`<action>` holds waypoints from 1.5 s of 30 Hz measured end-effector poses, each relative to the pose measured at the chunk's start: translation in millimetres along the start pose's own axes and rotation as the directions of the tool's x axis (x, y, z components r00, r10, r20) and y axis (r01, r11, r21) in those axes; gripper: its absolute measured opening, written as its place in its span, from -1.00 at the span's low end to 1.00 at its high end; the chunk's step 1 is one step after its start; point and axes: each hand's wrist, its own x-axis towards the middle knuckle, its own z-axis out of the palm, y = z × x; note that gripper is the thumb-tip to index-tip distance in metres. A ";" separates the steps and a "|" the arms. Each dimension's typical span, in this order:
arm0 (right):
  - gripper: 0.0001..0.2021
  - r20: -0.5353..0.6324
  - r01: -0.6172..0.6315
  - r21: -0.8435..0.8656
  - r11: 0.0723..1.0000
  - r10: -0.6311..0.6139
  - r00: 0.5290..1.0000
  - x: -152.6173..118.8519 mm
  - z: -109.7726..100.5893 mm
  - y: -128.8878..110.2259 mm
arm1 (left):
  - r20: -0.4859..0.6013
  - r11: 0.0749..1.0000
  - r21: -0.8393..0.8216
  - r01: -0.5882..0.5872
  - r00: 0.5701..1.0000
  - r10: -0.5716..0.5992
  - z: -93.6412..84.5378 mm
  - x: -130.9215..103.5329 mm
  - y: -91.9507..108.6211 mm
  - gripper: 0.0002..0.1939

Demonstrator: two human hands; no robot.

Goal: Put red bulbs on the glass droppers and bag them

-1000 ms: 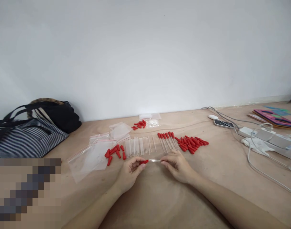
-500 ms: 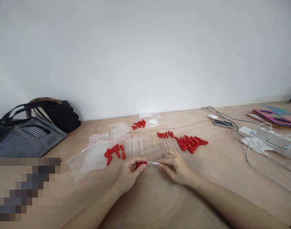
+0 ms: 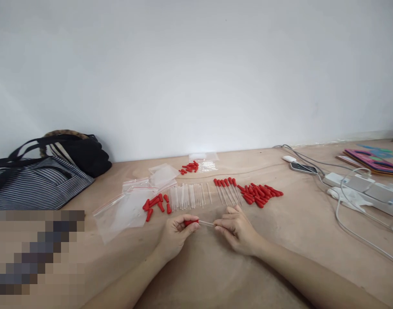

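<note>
Left hand pinches the red bulb, right hand grips the tube; forced askew, the seemingly glass tube could snap.

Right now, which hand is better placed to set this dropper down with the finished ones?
Probably the right hand: it pinches the clear tube and sits just below the finished droppers. The left hand pinches the red bulb, farther off.

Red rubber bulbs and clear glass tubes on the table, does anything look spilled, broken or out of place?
Nothing stands out. Left hand pinches a red rubber bulb; right hand holds its clear glass tube. Loose red bulbs lie scattered beside the row of clear tubes; none looks broken.
</note>
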 end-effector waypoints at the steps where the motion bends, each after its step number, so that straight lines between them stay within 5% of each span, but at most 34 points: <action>1: -0.80 0.005 0.003 0.008 1.000 -0.003 1.000 -0.1 -0.2 -0.2 | -0.001 1.000 0.003 -0.013 1.000 0.013 0.0 0.0 -0.5 -0.74; 9: -0.76 0.053 0.054 0.045 0.997 -0.057 0.997 0.7 -5.2 0.5 | -0.006 0.997 0.005 -0.073 0.997 0.073 1.5 -1.0 -2.5 -0.81; 20: -0.78 -0.103 0.183 -0.110 0.977 -0.194 0.976 0.7 -1.8 2.8 | 0.041 1.000 -0.014 -0.017 0.999 0.017 0.9 -0.9 0.0 -0.85; 45: -0.79 -0.090 0.188 -0.125 0.974 -0.200 0.976 6.4 4.5 1.2 | 0.069 0.999 0.034 -0.016 0.998 0.014 2.7 -3.2 -1.1 -0.83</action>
